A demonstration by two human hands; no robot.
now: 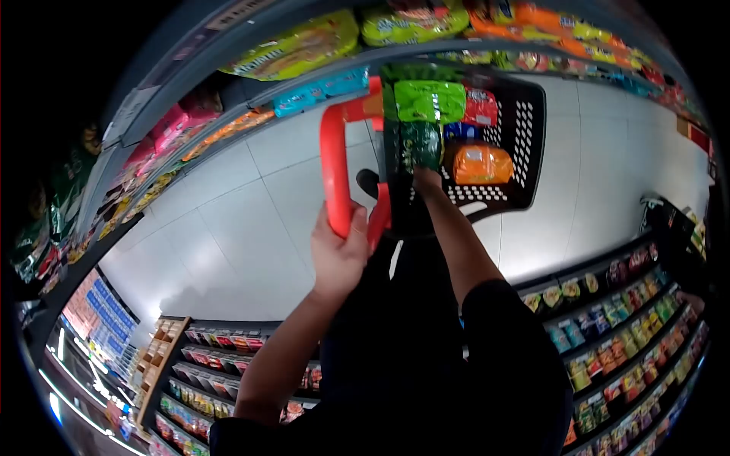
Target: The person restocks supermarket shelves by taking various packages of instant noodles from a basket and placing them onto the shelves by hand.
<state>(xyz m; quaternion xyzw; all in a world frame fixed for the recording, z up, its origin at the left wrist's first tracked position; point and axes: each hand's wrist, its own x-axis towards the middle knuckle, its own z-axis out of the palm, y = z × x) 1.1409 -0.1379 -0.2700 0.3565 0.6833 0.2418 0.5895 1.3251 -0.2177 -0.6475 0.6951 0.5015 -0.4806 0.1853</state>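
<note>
My left hand (341,247) is wrapped round the red handle (334,152) of a black shopping basket (530,144). Inside the basket, my right hand (427,181) reaches to the lower end of a dark green packet (420,144); its fingertips are hidden. Above that packet lies a bright green one (430,101). A red packet (480,107) is beside it at the back, with a blue packet (460,131) partly covered below. An orange packet (483,164) rests on the basket's perforated floor to the right of my right hand.
A shelf of yellow-green packets (304,47) and orange packets (563,30) runs across the top. Pink packets (171,125) fill shelves on the left. Behind me stand racks of small packets (608,353). At the right edge is a dark, unclear shape, perhaps a person.
</note>
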